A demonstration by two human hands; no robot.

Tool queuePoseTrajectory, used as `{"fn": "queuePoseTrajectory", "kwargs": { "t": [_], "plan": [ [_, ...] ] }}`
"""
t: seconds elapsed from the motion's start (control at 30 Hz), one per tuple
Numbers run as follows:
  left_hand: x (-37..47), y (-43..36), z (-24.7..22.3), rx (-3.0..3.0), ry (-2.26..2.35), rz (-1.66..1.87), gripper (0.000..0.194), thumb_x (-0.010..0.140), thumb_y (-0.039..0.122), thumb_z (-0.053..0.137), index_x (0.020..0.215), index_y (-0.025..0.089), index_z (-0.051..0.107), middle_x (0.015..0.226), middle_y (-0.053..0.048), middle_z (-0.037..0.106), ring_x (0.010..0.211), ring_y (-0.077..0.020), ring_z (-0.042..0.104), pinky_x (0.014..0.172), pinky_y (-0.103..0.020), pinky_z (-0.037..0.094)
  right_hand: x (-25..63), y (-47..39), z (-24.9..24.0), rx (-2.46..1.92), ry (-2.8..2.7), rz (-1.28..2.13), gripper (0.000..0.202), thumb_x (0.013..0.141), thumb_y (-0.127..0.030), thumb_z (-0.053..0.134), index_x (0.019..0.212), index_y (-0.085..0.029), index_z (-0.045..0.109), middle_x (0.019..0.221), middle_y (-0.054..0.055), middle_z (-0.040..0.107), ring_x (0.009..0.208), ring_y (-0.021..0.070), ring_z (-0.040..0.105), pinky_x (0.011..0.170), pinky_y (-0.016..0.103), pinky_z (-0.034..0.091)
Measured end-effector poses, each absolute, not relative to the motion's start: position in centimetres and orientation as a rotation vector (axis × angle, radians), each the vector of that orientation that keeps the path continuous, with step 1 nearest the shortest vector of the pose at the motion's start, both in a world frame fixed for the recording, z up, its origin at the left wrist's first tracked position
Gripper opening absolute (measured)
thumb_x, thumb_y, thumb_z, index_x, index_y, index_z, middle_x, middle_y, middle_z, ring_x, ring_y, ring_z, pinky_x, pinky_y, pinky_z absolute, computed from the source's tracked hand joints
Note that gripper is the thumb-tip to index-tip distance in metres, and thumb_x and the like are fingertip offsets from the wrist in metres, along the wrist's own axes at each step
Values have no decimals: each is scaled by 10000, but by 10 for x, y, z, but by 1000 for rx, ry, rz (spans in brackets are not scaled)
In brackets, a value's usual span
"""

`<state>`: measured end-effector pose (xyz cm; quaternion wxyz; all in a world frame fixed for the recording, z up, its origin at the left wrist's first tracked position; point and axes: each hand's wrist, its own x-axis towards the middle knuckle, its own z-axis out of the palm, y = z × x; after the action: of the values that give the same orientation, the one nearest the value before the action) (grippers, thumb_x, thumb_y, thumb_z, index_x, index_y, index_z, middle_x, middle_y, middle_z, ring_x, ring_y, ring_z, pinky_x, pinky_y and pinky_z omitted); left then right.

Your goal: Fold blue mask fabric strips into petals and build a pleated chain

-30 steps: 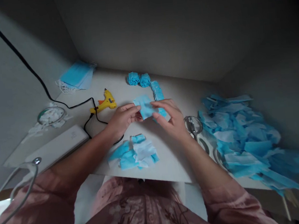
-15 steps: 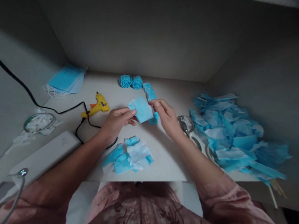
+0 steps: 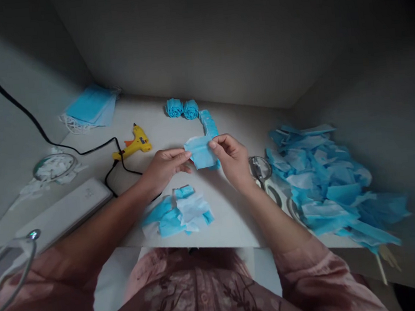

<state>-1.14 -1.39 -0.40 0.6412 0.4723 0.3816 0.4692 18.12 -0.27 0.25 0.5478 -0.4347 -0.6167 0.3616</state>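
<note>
A small light-blue square of mask fabric point(image 3: 202, 152) is stretched between my two hands above the table. My left hand point(image 3: 166, 168) pinches its left edge between thumb and fingers. On the other side, my right hand point(image 3: 231, 158) pinches the upper right corner. Behind the square runs a curved row of folded blue pieces point(image 3: 208, 122), partly hidden by the fabric. Two blue fabric roses point(image 3: 182, 109) stand side by side at the back. Nearer my body lies a small heap of blue and white fabric pieces point(image 3: 181, 212).
A yellow glue gun point(image 3: 138, 140) with a black cord lies left. Behind it is a stack of blue masks point(image 3: 90, 105). A white box point(image 3: 67, 208) and a dish of white scraps point(image 3: 55, 167) sit farther left. Right are scissors point(image 3: 262, 172) and a large blue fabric pile point(image 3: 323, 178).
The fabric square has turned from tilted to nearly level and shifted slightly right. My right hand has rotated, its thumb now on the front of the square. My left hand keeps its pinch.
</note>
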Motion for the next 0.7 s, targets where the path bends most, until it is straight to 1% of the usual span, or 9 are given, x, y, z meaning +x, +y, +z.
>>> {"fn": "queuePoseTrajectory", "kwargs": {
  "t": [0.07, 0.17, 0.27, 0.33, 0.4, 0.47, 0.53, 0.6, 0.7],
  "plan": [
    [-10, -15, 0, 988, 833, 1101, 284, 706, 407, 840, 790, 144, 770, 819, -53, 716, 764, -153, 649, 728, -293, 542, 180, -3, 2, -1034, -1483, 836, 214, 874, -401, 668, 786, -209, 635, 705, -37, 588, 652, 108, 496, 660, 262, 412],
    [-9, -15, 2, 933, 833, 1133, 265, 687, 364, 849, 775, 130, 760, 831, -54, 711, 769, -151, 651, 757, -305, 557, 180, -2, 1, -1045, -1521, 793, 203, 888, -406, 651, 808, -218, 650, 751, -21, 639, 705, 127, 559, 707, 277, 452],
    [-8, -15, 2, 913, 863, 1179, 247, 696, 335, 839, 769, 118, 745, 809, -53, 699, 770, -151, 651, 766, -307, 563, 183, -2, 3, -1041, -1524, 739, 219, 919, -441, 610, 974, -242, 683, 988, 26, 724, 901, 165, 641, 824, 309, 486],
    [-9, -13, 0, 869, 881, 1245, 230, 694, 309, 838, 745, 116, 724, 759, -35, 673, 750, -139, 640, 776, -305, 565, 184, -2, 5, -1050, -1491, 716, 273, 937, -470, 581, 1074, -251, 670, 1131, 54, 724, 1018, 185, 653, 880, 330, 493],
    [-10, -11, -1, 813, 881, 1310, 220, 691, 287, 836, 726, 119, 699, 711, -15, 641, 729, -127, 627, 785, -303, 564, 185, -3, 7, -1083, -1472, 694, 283, 950, -487, 558, 1035, -241, 668, 1098, 57, 730, 1016, 193, 657, 885, 339, 496],
    [-11, -9, -2, 775, 868, 1346, 214, 695, 274, 830, 724, 124, 680, 693, -4, 625, 725, -123, 622, 790, -301, 561, 185, -4, 8, -1098, -1503, 675, 289, 963, -485, 539, 920, -230, 667, 999, 48, 729, 974, 192, 658, 894, 344, 492],
    [-11, -8, -2, 770, 868, 1344, 210, 712, 275, 818, 741, 126, 672, 707, -7, 632, 735, -125, 624, 804, -305, 557, 183, -6, 8, -1085, -1572, 662, 302, 967, -473, 537, 839, -227, 656, 959, 48, 719, 969, 196, 654, 919, 353, 483],
    [-10, -8, -1, 783, 880, 1327, 213, 723, 282, 810, 757, 126, 670, 724, -13, 641, 746, -129, 627, 826, -317, 554, 181, -6, 6, -1078, -1639, 646, 284, 955, -463, 561, 824, -230, 659, 994, 60, 715, 1010, 210, 649, 945, 369, 476],
    [-9, -11, 0, 818, 887, 1296, 223, 722, 295, 811, 760, 128, 669, 733, -17, 647, 753, -135, 635, 845, -328, 553, 179, -6, 2, -1099, -1697, 594, 218, 891, -441, 657, 807, -240, 663, 1051, 72, 714, 1062, 233, 641, 978, 398, 468]
  ]
}}
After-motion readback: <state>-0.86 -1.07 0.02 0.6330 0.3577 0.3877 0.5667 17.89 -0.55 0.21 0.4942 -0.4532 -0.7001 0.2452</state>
